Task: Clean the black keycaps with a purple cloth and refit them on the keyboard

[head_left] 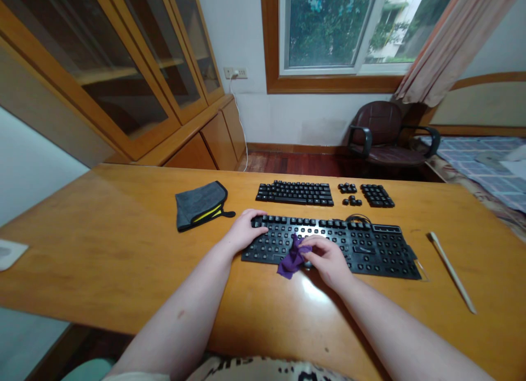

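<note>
A black keyboard frame (370,249) without its keycaps lies on the wooden desk (102,244) in front of me. My left hand (244,231) rests flat on the frame's left end, fingers stretched out. My right hand (326,257) is closed on a small purple cloth (292,257), pressed against the lower middle of the frame. Behind the frame, the removed keycaps (295,193) lie in neat groups: a main block, a small cluster (349,193) and a number pad block (377,195).
A folded grey cloth with yellow trim (199,205) lies at the left. A thin pale stick (452,271) lies at the right of the frame. A white object (10,253) sits at the desk's left edge. A dark armchair (384,131) stands beyond the desk.
</note>
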`<state>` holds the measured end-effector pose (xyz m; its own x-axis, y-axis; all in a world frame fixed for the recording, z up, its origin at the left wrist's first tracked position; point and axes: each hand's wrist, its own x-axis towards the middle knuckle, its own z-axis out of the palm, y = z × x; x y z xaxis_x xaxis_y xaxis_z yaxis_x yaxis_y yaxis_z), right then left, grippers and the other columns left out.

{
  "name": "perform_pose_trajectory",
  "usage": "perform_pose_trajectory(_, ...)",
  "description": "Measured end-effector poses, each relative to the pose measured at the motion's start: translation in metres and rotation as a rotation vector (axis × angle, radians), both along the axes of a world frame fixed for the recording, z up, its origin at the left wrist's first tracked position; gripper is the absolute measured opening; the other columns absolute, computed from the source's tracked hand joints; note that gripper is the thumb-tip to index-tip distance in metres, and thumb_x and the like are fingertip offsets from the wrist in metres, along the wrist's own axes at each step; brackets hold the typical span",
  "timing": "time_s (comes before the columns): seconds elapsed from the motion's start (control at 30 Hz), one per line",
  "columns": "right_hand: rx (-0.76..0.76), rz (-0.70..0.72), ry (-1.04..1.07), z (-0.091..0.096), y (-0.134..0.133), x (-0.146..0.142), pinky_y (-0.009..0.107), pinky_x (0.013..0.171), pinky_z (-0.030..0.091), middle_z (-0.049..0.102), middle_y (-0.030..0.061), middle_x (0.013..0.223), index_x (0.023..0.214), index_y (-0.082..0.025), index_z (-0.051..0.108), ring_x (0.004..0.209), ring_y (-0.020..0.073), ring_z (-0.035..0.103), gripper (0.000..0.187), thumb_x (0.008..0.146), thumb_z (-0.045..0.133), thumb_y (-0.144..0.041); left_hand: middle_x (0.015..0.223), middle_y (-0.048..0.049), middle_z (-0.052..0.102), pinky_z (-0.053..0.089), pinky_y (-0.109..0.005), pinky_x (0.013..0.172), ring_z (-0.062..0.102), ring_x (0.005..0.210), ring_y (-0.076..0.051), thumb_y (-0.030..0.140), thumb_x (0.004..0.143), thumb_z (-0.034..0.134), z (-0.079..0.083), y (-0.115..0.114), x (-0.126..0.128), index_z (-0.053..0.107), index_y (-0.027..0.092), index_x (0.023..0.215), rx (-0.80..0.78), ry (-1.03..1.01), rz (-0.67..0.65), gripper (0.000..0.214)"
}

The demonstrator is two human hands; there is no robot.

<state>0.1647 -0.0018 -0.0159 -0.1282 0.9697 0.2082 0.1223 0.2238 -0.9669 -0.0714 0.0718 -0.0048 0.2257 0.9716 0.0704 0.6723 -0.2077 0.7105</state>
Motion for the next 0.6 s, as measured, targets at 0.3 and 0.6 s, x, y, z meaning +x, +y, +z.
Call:
perform_pose_trajectory(0.3,-0.003,-0.001,0.018,0.0022,0.0000,-0.0007,0.031,0.071,0.048,0.066,0.0032,0.078,0.073,-0.022,0.069,0.076,0.0179,0.060,0.014,0.067,0.062,-0.011,0.104,-0.0050,0.057,0.038,-0.035,0.093,0.052,0.101,-0.021,0.022,0.064,0.067,-0.0016,0.0033,0.0015,0.060,0.021,0.101,0.072,0.007,-0.023,0.038)
perform_pose_trajectory(0.6,-0.001,0.006,-0.016,0.0025,0.0005,-0.0002,0.032,0.073,0.047,0.065,0.0040,0.077,0.073,-0.020,0.068,0.076,0.0180,0.060,0.013,0.067,0.061,-0.011,0.099,-0.0057,0.063,0.041,-0.034,0.089,0.056,0.096,-0.021,0.023,0.070,0.060,-0.0020,0.0046,0.0037,0.064,0.018,0.095,0.063,0.031,0.057,0.026)
